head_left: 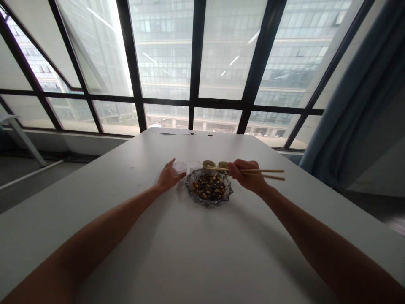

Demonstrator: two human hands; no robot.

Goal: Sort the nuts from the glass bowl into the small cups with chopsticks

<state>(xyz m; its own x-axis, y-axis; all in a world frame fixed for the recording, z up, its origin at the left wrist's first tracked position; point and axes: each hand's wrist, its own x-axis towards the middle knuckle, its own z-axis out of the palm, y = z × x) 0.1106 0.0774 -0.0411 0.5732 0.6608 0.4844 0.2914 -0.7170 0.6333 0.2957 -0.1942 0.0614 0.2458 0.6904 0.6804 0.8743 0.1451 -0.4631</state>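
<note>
Beyond the scalloped clear-glass bowl of mixed dark & tan bits, set nr ctr of your white tabletop, stand a clear plastic cup, a second clear cup, a round olive-green cup and its green twin. Risk: if the tan wooden chopsticks cross or slip, any morsel btwn their tips (too small to confirm) may drop; a dipped R wrist could bump the bowl. Your R hand clamps the sticks approx. level, tips at the first green cup. Your L hand curves, thumb & fingers apart, around the first clear cup; whether it's pressed, can't tell.
</note>
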